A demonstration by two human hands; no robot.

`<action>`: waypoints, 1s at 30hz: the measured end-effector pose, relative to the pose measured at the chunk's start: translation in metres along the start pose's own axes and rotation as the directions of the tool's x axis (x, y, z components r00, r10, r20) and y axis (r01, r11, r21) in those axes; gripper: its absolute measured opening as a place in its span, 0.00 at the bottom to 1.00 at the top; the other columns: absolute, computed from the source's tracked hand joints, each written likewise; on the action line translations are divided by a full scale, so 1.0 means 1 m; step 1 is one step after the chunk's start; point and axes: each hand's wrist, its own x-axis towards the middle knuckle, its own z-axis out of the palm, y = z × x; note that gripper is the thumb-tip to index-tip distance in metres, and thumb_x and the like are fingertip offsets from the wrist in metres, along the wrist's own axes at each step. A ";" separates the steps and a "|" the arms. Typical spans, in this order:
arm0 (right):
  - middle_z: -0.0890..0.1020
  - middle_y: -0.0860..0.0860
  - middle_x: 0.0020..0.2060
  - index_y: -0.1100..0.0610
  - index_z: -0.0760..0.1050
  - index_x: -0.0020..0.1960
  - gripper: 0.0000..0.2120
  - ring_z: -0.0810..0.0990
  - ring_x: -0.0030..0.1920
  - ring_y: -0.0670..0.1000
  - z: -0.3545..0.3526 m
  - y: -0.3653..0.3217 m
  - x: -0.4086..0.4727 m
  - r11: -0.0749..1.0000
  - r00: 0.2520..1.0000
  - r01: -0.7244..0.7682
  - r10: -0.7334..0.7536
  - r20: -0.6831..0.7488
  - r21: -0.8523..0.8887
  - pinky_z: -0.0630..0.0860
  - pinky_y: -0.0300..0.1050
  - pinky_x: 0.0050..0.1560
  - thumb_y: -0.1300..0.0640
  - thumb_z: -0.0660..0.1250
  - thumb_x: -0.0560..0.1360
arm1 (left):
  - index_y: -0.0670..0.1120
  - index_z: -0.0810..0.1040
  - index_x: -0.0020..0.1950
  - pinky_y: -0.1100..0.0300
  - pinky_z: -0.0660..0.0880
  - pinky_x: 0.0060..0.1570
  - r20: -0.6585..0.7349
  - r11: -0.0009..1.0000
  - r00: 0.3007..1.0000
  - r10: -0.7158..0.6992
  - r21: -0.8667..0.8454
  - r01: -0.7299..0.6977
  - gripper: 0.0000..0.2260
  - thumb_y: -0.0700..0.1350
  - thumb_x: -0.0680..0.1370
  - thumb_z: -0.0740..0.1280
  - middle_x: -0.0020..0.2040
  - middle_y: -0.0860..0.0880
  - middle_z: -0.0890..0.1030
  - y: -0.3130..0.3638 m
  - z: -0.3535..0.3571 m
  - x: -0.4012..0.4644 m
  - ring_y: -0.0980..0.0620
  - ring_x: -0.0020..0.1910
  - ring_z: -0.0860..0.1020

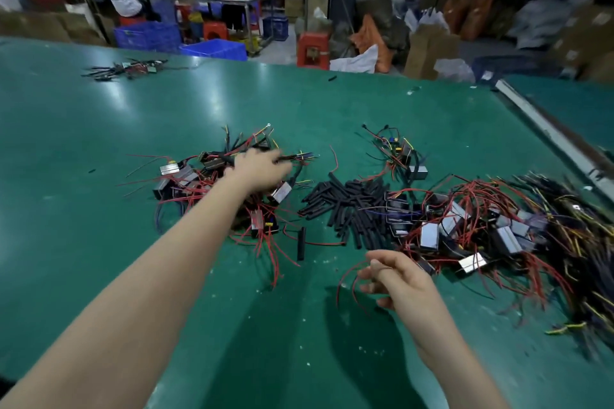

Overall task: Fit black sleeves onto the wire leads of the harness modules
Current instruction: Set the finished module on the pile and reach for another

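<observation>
Green table. Left hand over the left pile of harness modules, grip unclear through blur. Right hand nearer the front edge, pinching a red wire lead. Black sleeves heaped mid-table; larger module pile toward the right edge.

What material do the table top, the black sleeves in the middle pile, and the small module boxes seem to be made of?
Table top: green mat, probably rubber or vinyl; smooth, with soft glare from lamps.
Black sleeves: matte black tubing, likely soft plastic or rubber; no shine, some slightly bent.
Module boxes: dark casing with a pale, shiny face; perhaps plastic with metal or a label, too blurred to tell.
</observation>
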 end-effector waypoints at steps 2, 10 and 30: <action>0.85 0.46 0.37 0.52 0.76 0.52 0.07 0.81 0.36 0.43 -0.001 0.002 -0.001 1.000 1.000 0.002 -0.002 -0.003 -0.016 0.71 0.42 0.40 0.60 0.61 0.80 | 0.60 0.64 0.73 0.44 0.54 0.70 0.049 0.978 0.997 0.057 0.196 -0.065 0.22 0.62 0.79 0.53 0.74 0.42 0.63 -0.003 0.027 -0.004 0.40 0.74 0.56; 0.85 0.46 0.38 0.51 0.77 0.50 0.07 0.81 0.36 0.43 -0.015 0.002 -0.005 1.000 0.999 0.026 -0.026 -0.043 -0.016 0.72 0.43 0.42 0.60 0.61 0.80 | 0.59 0.68 0.70 0.42 0.54 0.68 -0.036 0.974 0.999 0.036 0.223 -0.027 0.21 0.61 0.78 0.54 0.73 0.45 0.65 -0.004 0.038 -0.006 0.42 0.74 0.55; 0.80 0.53 0.34 0.57 0.75 0.48 0.09 0.77 0.27 0.38 -0.084 0.004 -0.005 0.990 0.964 0.129 -0.139 -0.225 -0.060 0.69 0.27 0.28 0.68 0.59 0.79 | 0.49 0.79 0.59 0.62 0.70 0.57 -0.373 0.616 0.790 0.488 -0.494 -0.613 0.13 0.39 0.76 0.64 0.55 0.51 0.76 0.143 0.083 -0.113 0.57 0.52 0.75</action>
